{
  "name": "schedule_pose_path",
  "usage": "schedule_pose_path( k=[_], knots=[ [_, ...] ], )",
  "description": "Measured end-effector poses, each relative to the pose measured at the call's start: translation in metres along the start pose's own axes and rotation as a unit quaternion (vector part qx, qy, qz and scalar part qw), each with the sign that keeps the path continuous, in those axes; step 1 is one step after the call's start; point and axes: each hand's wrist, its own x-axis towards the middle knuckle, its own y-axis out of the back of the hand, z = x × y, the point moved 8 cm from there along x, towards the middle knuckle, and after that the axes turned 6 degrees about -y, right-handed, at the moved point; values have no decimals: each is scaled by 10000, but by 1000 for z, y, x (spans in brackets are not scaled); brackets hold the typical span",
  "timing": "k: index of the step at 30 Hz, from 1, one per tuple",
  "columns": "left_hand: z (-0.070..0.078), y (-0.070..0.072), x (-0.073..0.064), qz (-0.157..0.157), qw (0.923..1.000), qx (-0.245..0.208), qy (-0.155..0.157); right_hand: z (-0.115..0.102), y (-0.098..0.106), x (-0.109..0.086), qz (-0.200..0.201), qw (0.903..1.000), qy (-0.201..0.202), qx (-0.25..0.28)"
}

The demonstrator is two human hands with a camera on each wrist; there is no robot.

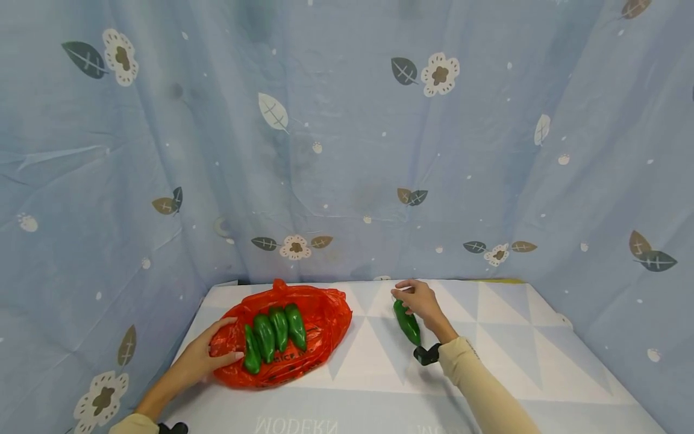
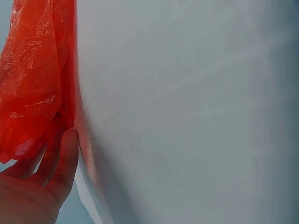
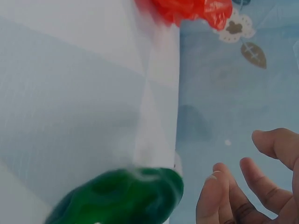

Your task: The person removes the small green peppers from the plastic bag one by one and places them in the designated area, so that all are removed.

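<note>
Lone pepper (image 1: 409, 328) lies lengthwise toward desk (image 1: 379, 367) near edge, slanting right; right hand (image 1: 423, 303) fingers parted, empty, left hand (image 1: 196, 357) fingers wide against bag (image 1: 331, 310).

Right hand (image 1: 423, 302) curves loosely; left hand (image 1: 197, 357) (partly hidden) seems spread.

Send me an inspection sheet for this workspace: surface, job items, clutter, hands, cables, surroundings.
Surface: table with a pale, triangle-patterned top; lettering at the near side.
Job items: red plastic bag with four green peppers side by side on it; a fifth pepper apart, to the right.
Clutter: nothing seen.
Left hand: touches the bag's left end, thumb and fingers spread.
Right hand: at the fifth pepper's far end, fingers not wrapped round it; contact unclear.
Cables: nothing seen.
Surroundings: blue curtain with leaf and flower prints, behind and at both sides.
</note>
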Motion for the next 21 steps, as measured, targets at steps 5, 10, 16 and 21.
schedule_pose_path(
  k=[5, 10, 16, 21],
  knots=[
    [-1, -1, 0, -38, 10000, 70, -26, -14, -20, -7, -310, 9993, 206, 53],
    [-1, -1, 0, -5, 9999, 162, 41, -31, -37, -15, -465, 9979, 450, 91],
    [-1, -1, 0, 46, 9999, 126, 58, -48, -58, -21, -663, 9951, 736, -36],
    [0, 0, 1, 30, 9999, 145, -15, -59, -78, -26, -970, 9919, 817, -97]
  ],
)
